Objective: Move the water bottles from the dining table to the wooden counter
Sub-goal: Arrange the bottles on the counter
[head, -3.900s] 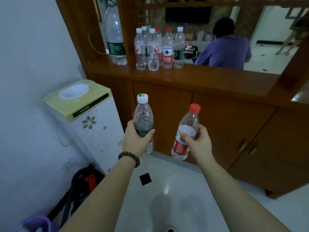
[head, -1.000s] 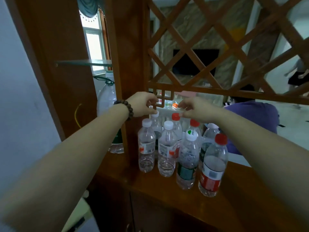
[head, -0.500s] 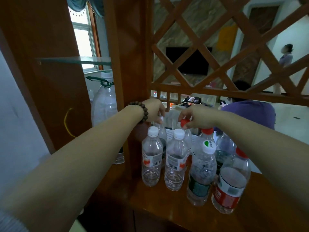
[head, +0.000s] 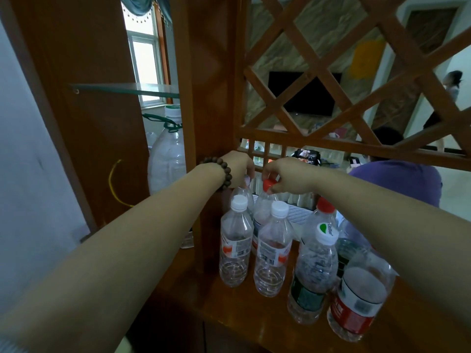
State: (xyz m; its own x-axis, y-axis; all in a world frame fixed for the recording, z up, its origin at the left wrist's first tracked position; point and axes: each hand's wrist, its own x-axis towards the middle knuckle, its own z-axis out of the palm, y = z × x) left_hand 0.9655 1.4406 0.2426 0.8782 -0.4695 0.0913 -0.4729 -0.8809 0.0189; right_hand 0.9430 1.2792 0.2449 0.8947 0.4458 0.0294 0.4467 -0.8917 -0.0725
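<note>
**Both hands on the back-row bottles at the wooden bench**

We've got both arms stretched out over the bench (head: 229,309). Our right hand (head: 288,178) is pinching the red cap of a back-row bottle (head: 263,207), fingers curled round the top of it. Our left hand (head: 238,169), the one with the bead bracelet (head: 224,173) on the wrist, is curled down over another back-row bottle (head: 243,193), though the cap is hidden under the fingers, so we can't really tell how firm that hold is.

In front of those, two white-capped bottles (head: 234,248) stand upright side by side, just about touching. To their right there's a green-label bottle (head: 312,273) and a red-label bottle (head: 356,299) nearest the bench edge, with more bottles tucked behind them, partly hidden by our right arm.

A big water jug (head: 167,159) sits to the left behind the wooden post, under a glass shelf (head: 122,88). Through the lattice screen (head: 331,72) we can see a person in a purple top (head: 397,182).
</note>
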